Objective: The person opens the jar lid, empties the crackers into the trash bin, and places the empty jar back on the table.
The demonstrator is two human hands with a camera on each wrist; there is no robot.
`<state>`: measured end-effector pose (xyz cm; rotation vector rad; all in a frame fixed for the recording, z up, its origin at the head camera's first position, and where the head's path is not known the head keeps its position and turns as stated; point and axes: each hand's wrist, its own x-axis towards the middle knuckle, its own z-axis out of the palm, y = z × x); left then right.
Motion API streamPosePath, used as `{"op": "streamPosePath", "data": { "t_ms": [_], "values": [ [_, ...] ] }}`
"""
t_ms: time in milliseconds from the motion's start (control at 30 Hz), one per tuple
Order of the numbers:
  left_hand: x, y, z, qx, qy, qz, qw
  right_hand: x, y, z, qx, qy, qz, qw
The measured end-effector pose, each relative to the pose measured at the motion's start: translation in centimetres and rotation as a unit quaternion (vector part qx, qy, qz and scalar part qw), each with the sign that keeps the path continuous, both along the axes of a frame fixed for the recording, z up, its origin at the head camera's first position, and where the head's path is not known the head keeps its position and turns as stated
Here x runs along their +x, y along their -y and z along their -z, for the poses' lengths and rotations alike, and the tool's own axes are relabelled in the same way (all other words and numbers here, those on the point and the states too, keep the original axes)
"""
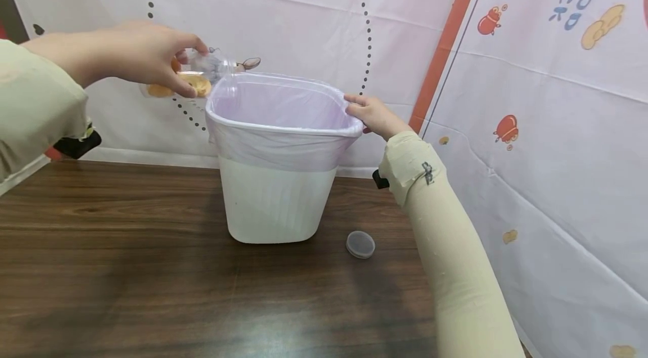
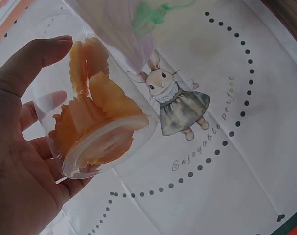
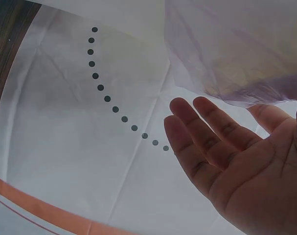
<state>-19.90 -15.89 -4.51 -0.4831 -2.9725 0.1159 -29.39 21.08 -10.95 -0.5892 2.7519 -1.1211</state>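
My left hand grips a clear plastic jar, thumb on one side and fingers on the other. The jar lies tilted nearly on its side, its mouth over the left rim of a white trash can. Orange-yellow dried slices are inside the jar, toward its base. A pale purple trash bag lines the can and folds over its rim. At the right rim, my right hand holds the edge through the bag; in the right wrist view several of its fingers extend loosely outside.
A round, clear lid lies on the dark wooden table, right of the can. Printed white cloth hangs close behind, and another cloth panel stands along the right side.
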Motion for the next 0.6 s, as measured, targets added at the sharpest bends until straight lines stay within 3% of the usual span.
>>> {"op": "streamPosePath", "data": {
  "t_ms": [100, 600],
  "values": [
    [1.4, -1.0, -0.1, -0.014, -0.010, -0.005, 0.9998, 0.6, -0.5, 0.1, 0.002, -0.003, -0.009, 1.000],
    [3.7, -3.6, -0.5, -0.071, -0.072, 0.019, 0.9947, 1.7, -1.6, -0.1, 0.016, 0.001, -0.025, 1.000]
  ]
}}
